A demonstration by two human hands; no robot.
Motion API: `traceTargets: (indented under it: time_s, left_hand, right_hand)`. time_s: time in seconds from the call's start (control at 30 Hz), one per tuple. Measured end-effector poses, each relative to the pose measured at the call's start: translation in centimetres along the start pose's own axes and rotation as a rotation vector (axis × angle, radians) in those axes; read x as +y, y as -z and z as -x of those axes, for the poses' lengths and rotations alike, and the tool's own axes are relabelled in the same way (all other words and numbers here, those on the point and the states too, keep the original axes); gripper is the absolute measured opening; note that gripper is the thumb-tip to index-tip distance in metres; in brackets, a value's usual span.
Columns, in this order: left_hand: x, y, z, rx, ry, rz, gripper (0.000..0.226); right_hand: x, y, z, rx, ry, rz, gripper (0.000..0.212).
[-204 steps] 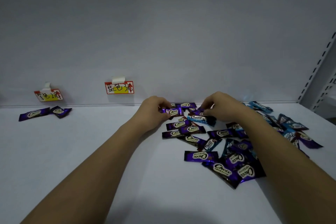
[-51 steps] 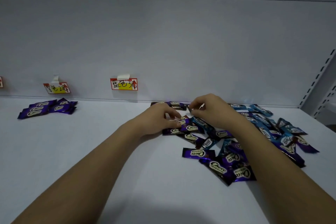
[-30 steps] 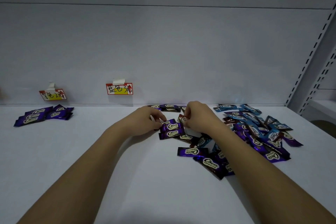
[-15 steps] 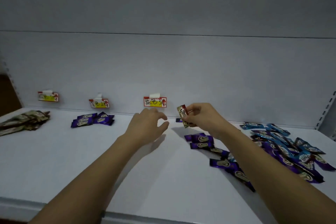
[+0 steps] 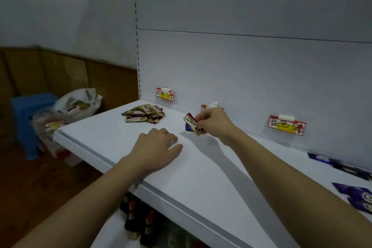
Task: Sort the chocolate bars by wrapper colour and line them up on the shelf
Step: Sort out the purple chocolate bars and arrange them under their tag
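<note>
My right hand (image 5: pixel 213 125) pinches a brown-and-gold chocolate bar (image 5: pixel 191 124) above the white shelf (image 5: pixel 201 171), in front of the middle label; something purple shows behind the bar. My left hand (image 5: pixel 159 149) rests flat on the shelf, fingers relaxed and empty. A pile of brown-gold bars (image 5: pixel 144 115) lies at the shelf's far left under the left label (image 5: pixel 165 94). Purple bars (image 5: pixel 358 197) and dark bars (image 5: pixel 342 165) lie at the right edge of view.
A red-yellow label (image 5: pixel 286 125) hangs on the back panel to the right. Left of the shelf stand a blue stool (image 5: pixel 26 119) and plastic bags (image 5: pixel 66 110) on the floor. Dark bottles (image 5: pixel 138 225) sit on the shelf below.
My view has swung left. My right hand has carried the brown bar leftward toward the brown pile. My left hand has lowered onto the shelf.
</note>
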State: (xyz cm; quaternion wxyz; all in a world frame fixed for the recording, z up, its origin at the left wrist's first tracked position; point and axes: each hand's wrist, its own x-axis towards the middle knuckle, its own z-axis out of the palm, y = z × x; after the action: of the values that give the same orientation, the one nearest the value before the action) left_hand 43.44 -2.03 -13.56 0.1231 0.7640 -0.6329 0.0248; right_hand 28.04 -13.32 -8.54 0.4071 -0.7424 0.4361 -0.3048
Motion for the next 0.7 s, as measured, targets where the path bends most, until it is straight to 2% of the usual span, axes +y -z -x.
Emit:
traceTargets:
  time_s: [0.13,0.27,0.33,0.47,0.57,0.7]
  left_hand:
    - [-3.1,-1.0,0.1,-0.015,0.123,0.029,0.057]
    - [-3.2,-1.6,-0.5,-0.121,0.123,0.01,0.066]
    - [-3.5,-1.7,-0.8,-0.124,0.13,0.008,0.067]
    - [-3.7,-2.0,-0.9,-0.113,0.131,0.008,0.068]
    - [-4.0,-2.2,-0.9,-0.103,0.135,0.021,0.068]
    - [-4.2,-2.3,-0.9,-0.103,0.138,0.039,0.066]
  right_hand:
    - [-2.3,-6.1,-4.1,-0.047,0.044,0.056,0.011]
    - [-3.6,-11.1,-8.2,-0.05,0.044,-0.001,0.016]
    - [-4.2,-12.8,-9.9,-0.046,0.032,-0.02,0.022]
    - [-4.7,-14.8,-12.3,-0.05,0.0,-0.033,0.028]
    - [-4.3,-15.4,-12.7,-0.004,0.041,-0.006,0.015]
    - [-3.6,-13.9,-11.0,-0.041,0.097,0.151,0.026]
